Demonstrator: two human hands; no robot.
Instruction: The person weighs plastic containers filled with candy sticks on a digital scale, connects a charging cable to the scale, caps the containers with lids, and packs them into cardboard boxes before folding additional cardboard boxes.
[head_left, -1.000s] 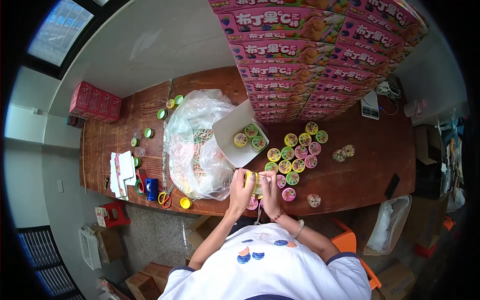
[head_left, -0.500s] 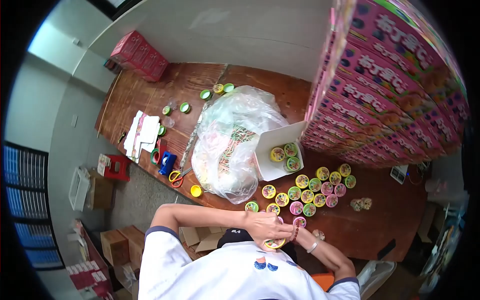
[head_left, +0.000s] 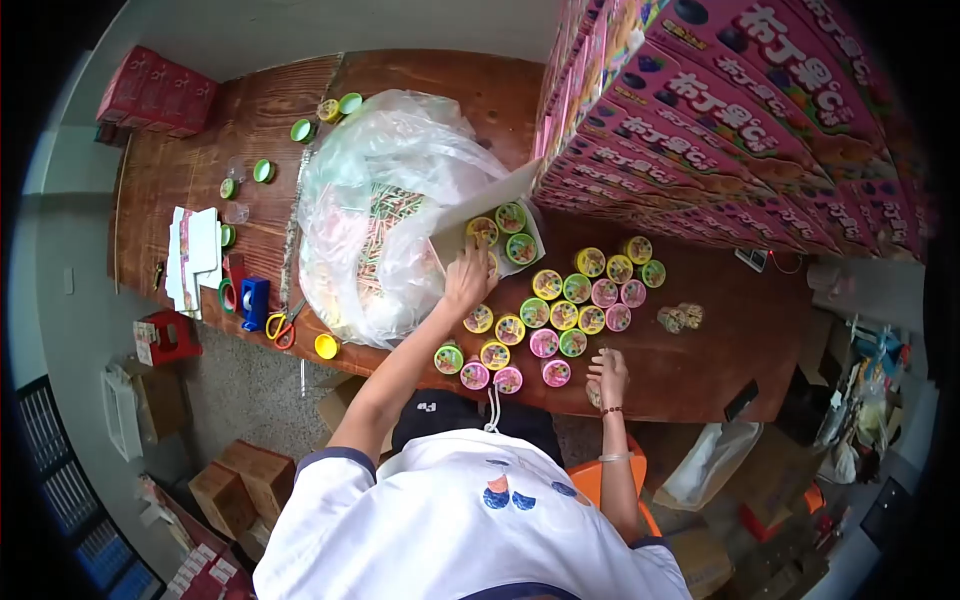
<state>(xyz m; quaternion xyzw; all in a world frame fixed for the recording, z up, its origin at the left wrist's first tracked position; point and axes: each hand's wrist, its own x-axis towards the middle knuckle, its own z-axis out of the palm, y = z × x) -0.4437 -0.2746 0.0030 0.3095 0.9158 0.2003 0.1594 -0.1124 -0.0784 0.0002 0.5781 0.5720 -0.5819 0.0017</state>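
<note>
My left hand [head_left: 468,277] reaches into the near side of the open white box [head_left: 525,262], its fingers on a yellow-lidded cup [head_left: 491,262] partly hidden by them. Beside it in the box are another yellow-lidded cup [head_left: 482,231] and green-lidded cups [head_left: 510,217]. My right hand [head_left: 608,378] is at the table's front edge, fingers slightly bent and apart, by a small pale bundle [head_left: 594,394] that it partly covers. Between the hands stand several cups with yellow, green and pink lids [head_left: 564,316].
A large plastic bag [head_left: 340,215] of striped sticks lies left of the box. Pink cartons [head_left: 700,130] are stacked at the back right. Scissors [head_left: 284,325], a blue tape dispenser [head_left: 255,303] and white cards [head_left: 195,255] are at the left. Another bundle [head_left: 680,317] lies right.
My hands, together at my chest around a yellow-lidded cup before, are now apart. The left has moved forward into the box, the right to the table edge. The view has shifted too.
</note>
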